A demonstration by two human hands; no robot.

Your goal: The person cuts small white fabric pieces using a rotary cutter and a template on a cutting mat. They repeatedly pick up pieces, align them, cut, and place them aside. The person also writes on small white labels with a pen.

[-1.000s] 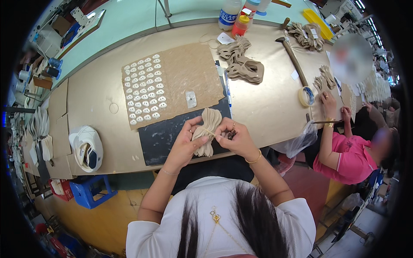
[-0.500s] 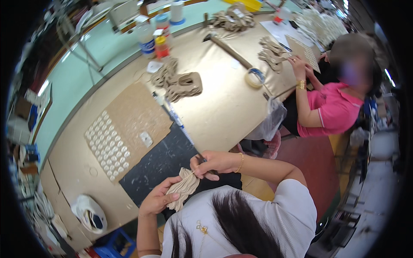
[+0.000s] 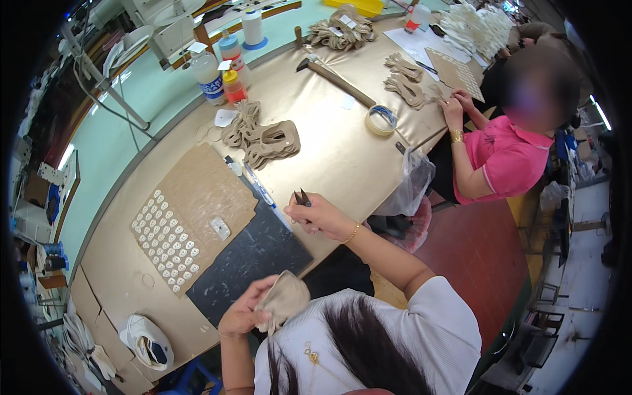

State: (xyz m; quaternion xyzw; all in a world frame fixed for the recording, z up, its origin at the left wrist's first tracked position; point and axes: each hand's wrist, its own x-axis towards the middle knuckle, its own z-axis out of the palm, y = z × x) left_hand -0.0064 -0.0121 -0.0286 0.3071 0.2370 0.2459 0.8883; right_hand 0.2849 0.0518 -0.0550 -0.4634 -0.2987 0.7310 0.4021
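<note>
Close to my body, my left hand (image 3: 247, 309) is closed on a stack of beige cut pieces (image 3: 287, 299). The top piece's broad face shows, and frilled edges stick out below the fingers. My right hand (image 3: 326, 218) is raised over the table's near edge, apart from the stack. Small dark thread snips (image 3: 302, 198) are gripped in it, with their two points spread and facing up. Below it on the table lies a dark cutting mat (image 3: 250, 247). A brown board (image 3: 201, 178) with rows of small white pieces (image 3: 168, 243) overlaps the mat's left side.
Beige loop-shaped pieces (image 3: 273, 146) lie mid-table, near glue bottles (image 3: 209, 78). A hammer (image 3: 342, 82) and a tape roll (image 3: 380, 120) lie farther right. A co-worker in a pink shirt (image 3: 503, 158) handles pieces at the right. A white cap-like item (image 3: 146, 342) is at left.
My right hand has moved up and away from the stack, out over the table, and the snips now show plainly. The stack in my left hand has turned, showing its broad face.
</note>
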